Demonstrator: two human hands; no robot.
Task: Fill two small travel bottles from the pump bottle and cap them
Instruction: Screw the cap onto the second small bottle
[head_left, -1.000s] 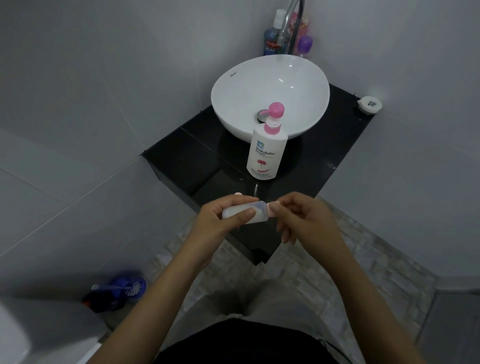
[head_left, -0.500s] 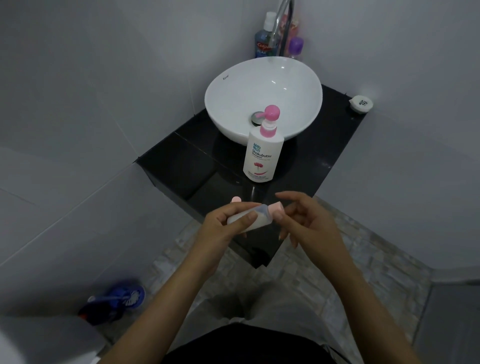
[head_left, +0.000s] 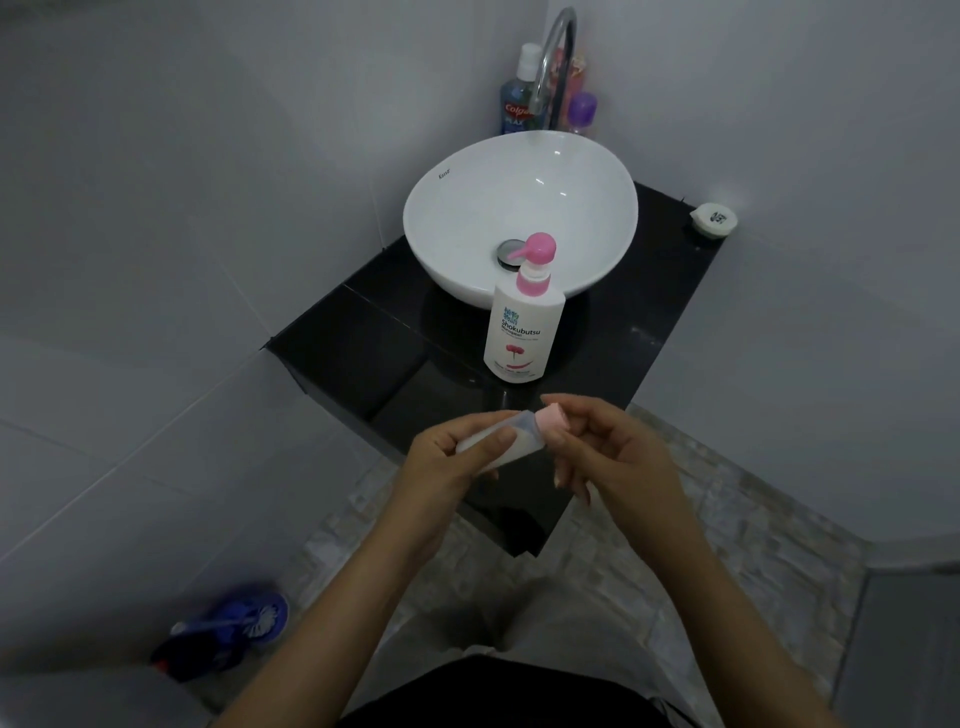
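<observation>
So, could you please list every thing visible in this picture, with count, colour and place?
travel bottle: 1, clear, in left grip
cap: 1, pink, on the bottle's end, in right grip
pump bottle: 1, white with pink pump, on counter before basin
basin: 1, white, on counter
counter: 1, black, in the corner
tap: 1, metal, behind basin
bottles: several, blue, purple, behind the tap
round pot: 1, white, counter's far right corner
brush: 1, blue, floor at left
left hand: 1, holds bottle
right hand: 1, pinches cap
</observation>
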